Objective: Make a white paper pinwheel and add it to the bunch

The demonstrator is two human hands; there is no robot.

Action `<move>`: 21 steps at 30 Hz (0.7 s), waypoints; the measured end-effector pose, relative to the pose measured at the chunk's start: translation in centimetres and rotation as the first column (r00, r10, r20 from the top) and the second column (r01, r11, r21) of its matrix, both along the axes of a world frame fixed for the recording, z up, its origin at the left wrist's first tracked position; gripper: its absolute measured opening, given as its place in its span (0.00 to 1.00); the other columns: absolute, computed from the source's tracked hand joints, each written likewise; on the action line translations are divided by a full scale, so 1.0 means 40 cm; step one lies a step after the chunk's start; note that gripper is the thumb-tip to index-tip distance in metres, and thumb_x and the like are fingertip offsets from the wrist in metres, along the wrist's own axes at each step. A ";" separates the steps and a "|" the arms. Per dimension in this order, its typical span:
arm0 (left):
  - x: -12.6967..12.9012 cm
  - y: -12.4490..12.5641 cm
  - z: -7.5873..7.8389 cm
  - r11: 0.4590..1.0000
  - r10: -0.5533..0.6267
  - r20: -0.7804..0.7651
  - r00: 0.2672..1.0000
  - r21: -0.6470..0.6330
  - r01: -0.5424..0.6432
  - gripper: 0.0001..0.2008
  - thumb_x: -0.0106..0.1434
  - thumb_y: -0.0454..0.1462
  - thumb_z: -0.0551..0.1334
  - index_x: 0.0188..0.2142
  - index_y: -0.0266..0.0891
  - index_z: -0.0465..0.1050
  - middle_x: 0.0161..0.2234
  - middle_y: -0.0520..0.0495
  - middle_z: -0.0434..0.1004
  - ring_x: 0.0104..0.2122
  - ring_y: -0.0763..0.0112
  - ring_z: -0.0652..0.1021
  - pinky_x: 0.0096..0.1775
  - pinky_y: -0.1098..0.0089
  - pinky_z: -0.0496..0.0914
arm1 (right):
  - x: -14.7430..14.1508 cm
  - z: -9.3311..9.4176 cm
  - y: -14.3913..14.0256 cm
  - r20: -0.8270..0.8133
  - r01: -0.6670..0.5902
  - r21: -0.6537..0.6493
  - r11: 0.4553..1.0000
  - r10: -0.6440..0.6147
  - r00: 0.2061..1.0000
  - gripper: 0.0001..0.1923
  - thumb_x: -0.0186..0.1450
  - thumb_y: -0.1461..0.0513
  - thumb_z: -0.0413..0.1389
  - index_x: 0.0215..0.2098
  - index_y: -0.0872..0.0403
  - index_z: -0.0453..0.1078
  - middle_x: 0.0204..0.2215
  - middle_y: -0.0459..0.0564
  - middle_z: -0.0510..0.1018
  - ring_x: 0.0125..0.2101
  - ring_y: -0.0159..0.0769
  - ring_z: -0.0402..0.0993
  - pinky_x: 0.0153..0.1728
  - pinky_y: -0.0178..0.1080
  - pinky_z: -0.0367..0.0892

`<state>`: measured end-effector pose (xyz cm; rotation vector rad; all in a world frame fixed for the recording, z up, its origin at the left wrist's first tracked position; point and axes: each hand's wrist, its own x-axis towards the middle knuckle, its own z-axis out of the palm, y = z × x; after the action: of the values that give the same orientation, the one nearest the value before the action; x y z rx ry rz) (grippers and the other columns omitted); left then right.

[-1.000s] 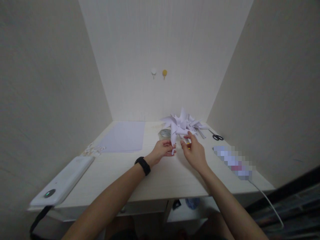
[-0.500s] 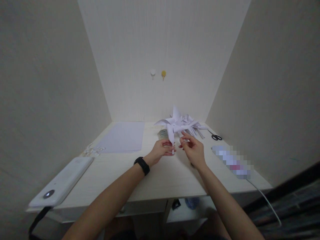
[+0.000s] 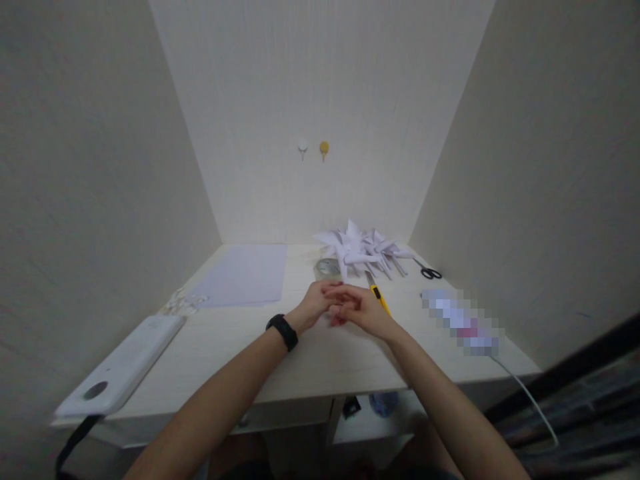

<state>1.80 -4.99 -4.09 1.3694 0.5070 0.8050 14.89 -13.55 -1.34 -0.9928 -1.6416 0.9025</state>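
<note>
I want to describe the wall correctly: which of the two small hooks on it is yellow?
The right hook is yellow; the left hook beside it is white.

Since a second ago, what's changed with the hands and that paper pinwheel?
Both hands let go of the pinwheel, which now lies back on the pile by the tape roll. The left hand and right hand came together, fingers touching, above the desk. The yellow cutter is uncovered. Scissors and paper sheet stayed put.

Pale wood-grain laminate desk, white folded-paper pinwheels at twelve o'clock, lilac flat paper sheet at eleven, yellow-and-black slim utility knife, black-handled steel scissors at one, black rubber wristband, white-and-yellow round wall hooks, white oblong plastic device at eight.
</note>
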 end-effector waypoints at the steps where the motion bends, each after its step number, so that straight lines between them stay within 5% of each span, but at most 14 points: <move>1: 0.000 0.001 0.000 1.000 0.012 0.012 1.000 -0.014 -0.012 0.11 0.48 0.33 0.71 0.30 0.33 0.73 0.25 0.48 0.76 0.20 0.74 0.74 0.22 0.74 0.68 | 0.004 -0.001 0.000 -0.011 -0.010 -0.030 0.999 0.010 1.000 0.19 0.59 0.49 0.61 0.41 0.54 0.75 0.33 0.50 0.83 0.23 0.35 0.79 0.25 0.37 0.73; 4: 0.001 0.009 0.003 0.992 0.085 0.031 0.996 -0.095 -0.082 0.16 0.46 0.34 0.73 0.34 0.34 0.73 0.30 0.48 0.77 0.27 0.71 0.78 0.32 0.70 0.74 | 0.031 -0.010 0.001 0.163 0.241 0.018 0.970 -0.240 0.957 0.18 0.63 0.49 0.56 0.29 0.54 0.74 0.18 0.46 0.77 0.19 0.35 0.75 0.21 0.35 0.68; 6: 0.001 0.014 0.005 0.983 0.141 0.017 0.990 -0.125 -0.138 0.17 0.46 0.37 0.74 0.35 0.34 0.73 0.31 0.47 0.77 0.31 0.71 0.78 0.36 0.69 0.74 | 0.046 -0.020 0.004 0.330 0.453 0.172 0.875 -0.484 0.810 0.15 0.65 0.53 0.55 0.28 0.54 0.74 0.21 0.49 0.80 0.21 0.36 0.75 0.25 0.36 0.67; 8: 0.002 0.016 0.007 0.979 0.186 -0.008 0.983 -0.087 -0.186 0.18 0.46 0.39 0.75 0.33 0.34 0.74 0.31 0.47 0.78 0.30 0.72 0.77 0.34 0.71 0.72 | 0.049 -0.031 0.007 0.435 0.525 0.282 0.803 -0.595 0.676 0.10 0.64 0.57 0.56 0.35 0.54 0.76 0.30 0.51 0.83 0.25 0.37 0.77 0.30 0.38 0.68; 13: 0.005 0.007 0.016 0.977 0.197 -0.027 0.980 0.088 -0.194 0.17 0.46 0.43 0.75 0.29 0.33 0.76 0.24 0.49 0.76 0.23 0.76 0.70 0.25 0.75 0.60 | 0.029 -0.047 0.018 0.486 0.483 0.276 0.831 -0.554 0.676 0.11 0.66 0.58 0.54 0.40 0.53 0.77 0.34 0.53 0.84 0.30 0.39 0.78 0.33 0.38 0.67; 21: 0.015 -0.015 0.032 0.982 0.177 -0.020 0.984 0.073 -0.175 0.16 0.42 0.42 0.76 0.27 0.34 0.79 0.27 0.47 0.79 0.28 0.68 0.75 0.35 0.69 0.69 | 0.027 -0.049 0.003 0.375 0.560 0.227 0.797 -0.602 0.705 0.09 0.62 0.60 0.56 0.40 0.51 0.76 0.30 0.48 0.83 0.28 0.39 0.78 0.29 0.36 0.65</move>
<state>2.40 -5.57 -2.82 1.4163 0.6316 0.9574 15.96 -13.44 -3.29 -1.6093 -1.5392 0.1641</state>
